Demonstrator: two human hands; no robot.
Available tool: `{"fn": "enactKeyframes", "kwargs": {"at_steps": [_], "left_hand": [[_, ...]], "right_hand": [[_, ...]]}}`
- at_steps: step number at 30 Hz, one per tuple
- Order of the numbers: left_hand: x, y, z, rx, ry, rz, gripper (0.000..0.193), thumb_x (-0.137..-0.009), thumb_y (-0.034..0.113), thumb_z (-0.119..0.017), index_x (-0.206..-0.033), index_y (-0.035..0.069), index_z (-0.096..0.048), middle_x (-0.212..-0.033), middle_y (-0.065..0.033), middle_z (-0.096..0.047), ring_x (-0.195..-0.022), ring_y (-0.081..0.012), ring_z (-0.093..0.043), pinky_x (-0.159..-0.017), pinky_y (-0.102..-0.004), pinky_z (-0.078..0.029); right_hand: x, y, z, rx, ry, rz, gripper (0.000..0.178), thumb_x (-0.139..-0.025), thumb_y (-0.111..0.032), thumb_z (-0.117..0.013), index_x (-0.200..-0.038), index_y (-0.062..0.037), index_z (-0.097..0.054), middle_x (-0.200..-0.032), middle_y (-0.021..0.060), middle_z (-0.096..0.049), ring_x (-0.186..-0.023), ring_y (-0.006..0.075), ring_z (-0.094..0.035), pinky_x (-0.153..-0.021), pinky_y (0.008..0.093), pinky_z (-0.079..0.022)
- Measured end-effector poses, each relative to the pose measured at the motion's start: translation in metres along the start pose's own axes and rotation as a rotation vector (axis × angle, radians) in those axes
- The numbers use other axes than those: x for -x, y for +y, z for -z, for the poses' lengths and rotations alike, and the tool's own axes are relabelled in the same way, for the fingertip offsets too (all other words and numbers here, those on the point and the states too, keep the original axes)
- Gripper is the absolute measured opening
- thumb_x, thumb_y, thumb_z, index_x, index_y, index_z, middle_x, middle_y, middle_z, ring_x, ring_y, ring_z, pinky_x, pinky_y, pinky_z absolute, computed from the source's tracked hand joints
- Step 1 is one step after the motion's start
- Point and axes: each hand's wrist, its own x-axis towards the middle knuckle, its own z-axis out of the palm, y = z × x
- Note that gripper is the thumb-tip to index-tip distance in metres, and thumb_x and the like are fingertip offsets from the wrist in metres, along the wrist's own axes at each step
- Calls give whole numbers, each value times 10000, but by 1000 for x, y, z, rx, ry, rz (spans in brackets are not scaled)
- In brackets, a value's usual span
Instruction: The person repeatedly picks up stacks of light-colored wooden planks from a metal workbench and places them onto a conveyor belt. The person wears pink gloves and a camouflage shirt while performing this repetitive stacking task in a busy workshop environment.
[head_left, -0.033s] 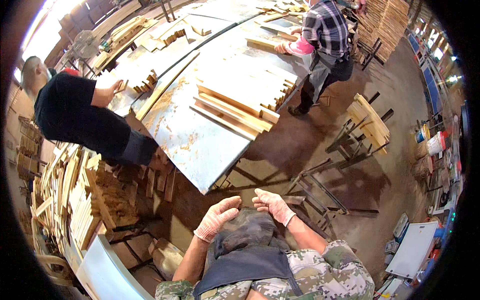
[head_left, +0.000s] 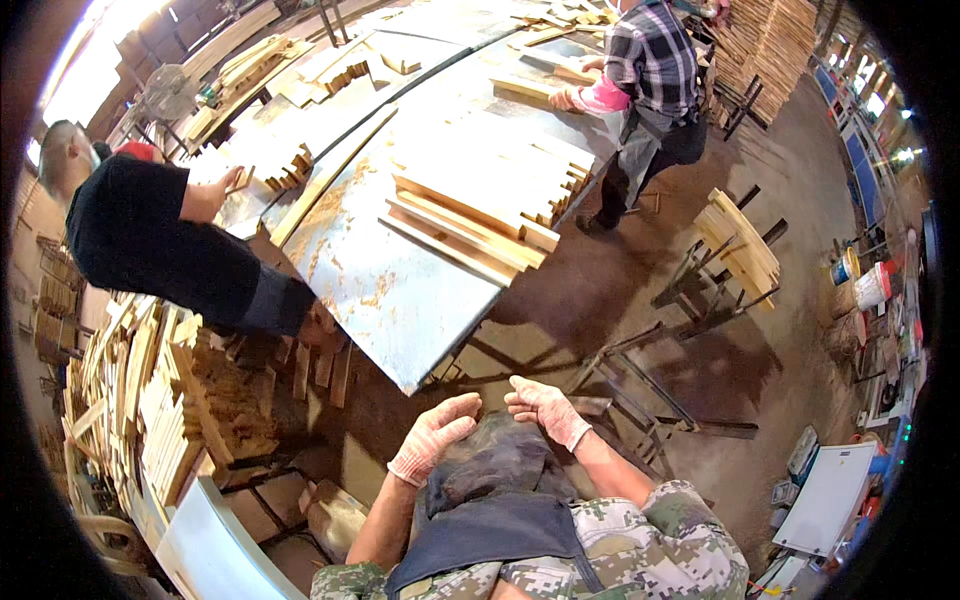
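Note:
Both of my hands are in pale knitted work gloves, raised in front of my dark apron (head_left: 500, 535). My left hand (head_left: 440, 437) has its fingers stretched toward the right, the thumb apart from them, and nothing shows in it. Across a small gap, my right hand (head_left: 547, 411) points its fingers to the left and also looks bare of any object. Neither hand touches the metal-topped table (head_left: 420, 335) ahead. Nearest to them on that table lie long wooden strips (head_left: 455, 243), beside a row of boards at its right edge.
A person in black (head_left: 165, 225) leans over the table's left side, holding a small wood piece. Another in a checked shirt (head_left: 655, 60) handles wood at the far right. Stacked offcuts (head_left: 150, 390) fill the left. A metal stand with boards (head_left: 735, 245) stands on the right.
The person in black at the left has shifted very slightly. My hands stay where they were.

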Motion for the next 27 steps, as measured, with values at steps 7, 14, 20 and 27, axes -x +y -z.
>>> {"fn": "enactKeyframes", "kwargs": {"at_steps": [7, 14, 20, 27], "left_hand": [[-113, 11, 48, 272, 87, 39, 620, -999, 211, -760, -1535, -11, -541, -1451, -155, -656, -1322, -235, -628, -1157, -375, -467], [-300, -11, 95, 427, 418, 228, 341, -1025, 271, -703, -1314, 117, -609, -1084, -15, -668, -905, -166, -632, -819, -326, -535], [-436, -49, 141, 514, 540, 377, 212, -1037, 399, -649, -981, 213, -563, -782, 54, -536, -676, -158, -498, -691, -365, -460], [-506, -22, 123, 587, 884, 498, 299, -972, 444, -723, -1039, 169, -628, -738, 3, -604, -591, -164, -520, -609, -375, -456]], "right_hand": [[-109, -76, 23, 28, 9, -20, 484, -1058, -327, -693, -1442, -42, -618, -1106, 82, -724, -898, 155, -688, -762, 287, -593], [-223, -193, 63, 55, 62, -12, 444, -1068, -306, -680, -1415, -34, -625, -1097, 90, -743, -898, 157, -716, -796, 302, -615], [-305, -314, 101, 97, 18, 103, 594, -1070, -304, -673, -1535, 32, -522, -1171, 103, -751, -971, 154, -722, -842, 300, -605], [-451, -438, 135, 399, 247, 447, 510, -1061, -148, -652, -1516, 54, -544, -1354, 136, -704, -1168, 195, -689, -1014, 306, -551]]}}
